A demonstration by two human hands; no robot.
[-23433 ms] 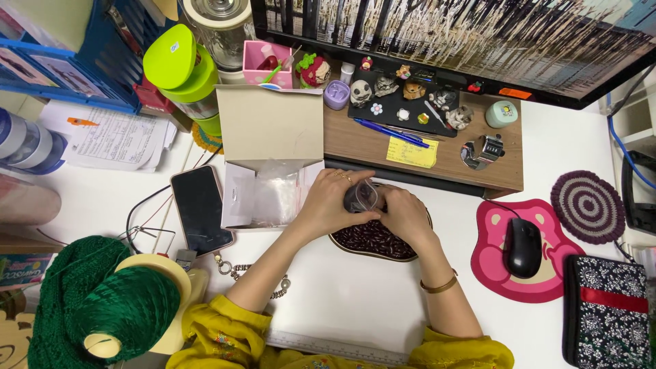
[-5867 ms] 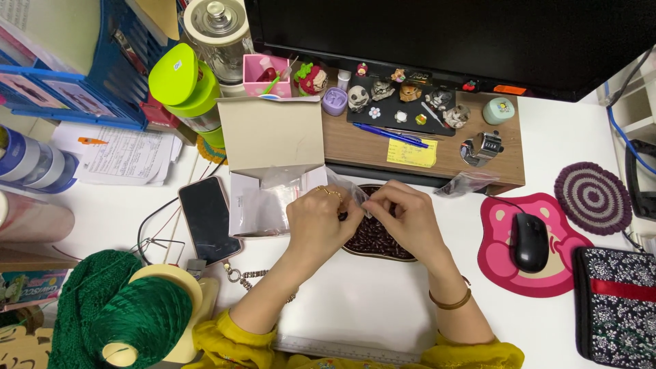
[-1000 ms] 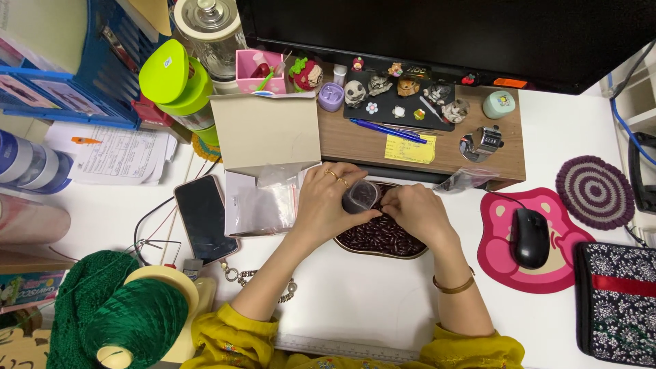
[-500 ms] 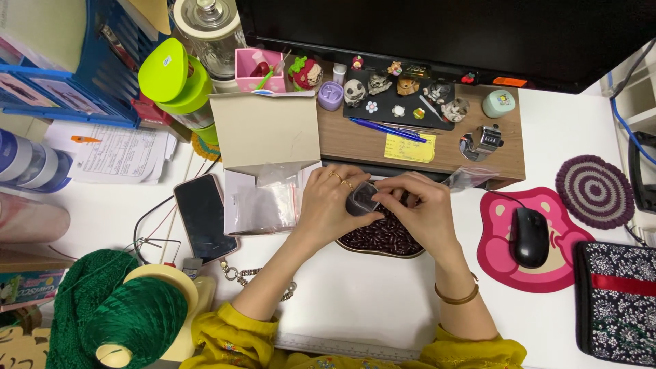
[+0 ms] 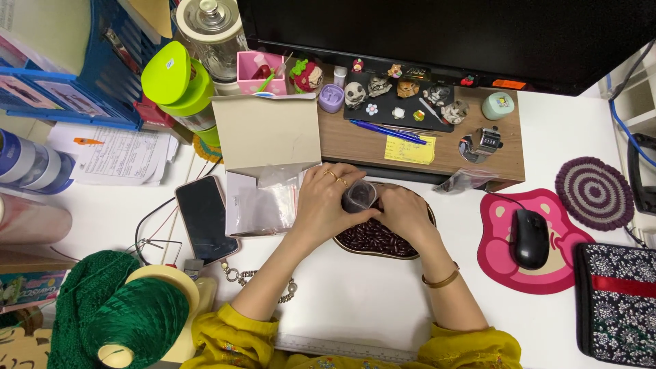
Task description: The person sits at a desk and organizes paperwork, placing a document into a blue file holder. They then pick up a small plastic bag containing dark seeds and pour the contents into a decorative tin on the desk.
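Note:
My left hand (image 5: pixel 326 201) wraps around a small clear round container (image 5: pixel 358 196) with dark contents, held just above a heart-shaped dish (image 5: pixel 376 240) full of dark red-brown beads. My right hand (image 5: pixel 403 212) is closed against the container's right side, fingers curled over the dish. Whether the right hand pinches a bead is hidden. Rings show on the left hand and a gold bangle on the right wrist.
An open cardboard box (image 5: pixel 266 137) with clear plastic bags (image 5: pixel 263 205) lies to the left, beside a black phone (image 5: pixel 205 219). A wooden shelf (image 5: pixel 424 147) with figurines, a pen and a sticky note stands behind. A mouse (image 5: pixel 529 238) on a pink pad sits right; green yarn (image 5: pixel 119 314) lower left.
My right hand drew back slightly from the container's top to its right side. The left hand keeps the container over the dish in nearly the same place.

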